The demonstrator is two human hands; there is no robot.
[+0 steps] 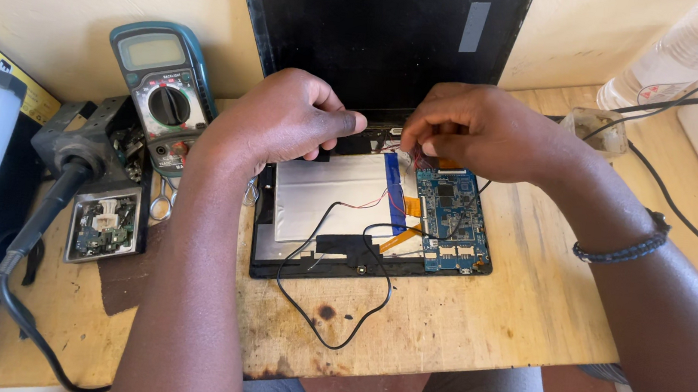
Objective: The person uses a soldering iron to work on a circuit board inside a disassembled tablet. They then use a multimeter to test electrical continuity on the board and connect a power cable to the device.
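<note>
Those thin red wires (413, 156) look easy to snap: the right hand (470, 129) pinches them at the far edge of the blue board (453, 220), and a hard tug could tear a solder joint. The left hand (288, 116) is closed on a small black part at the tablet's far edge; a slip could drag the black cable (335, 307) looping off the near side. The tablet (368, 215) lies open mid-table, silver battery (327, 198) left, its detached screen (384, 31) leaning against the far wall.
</note>
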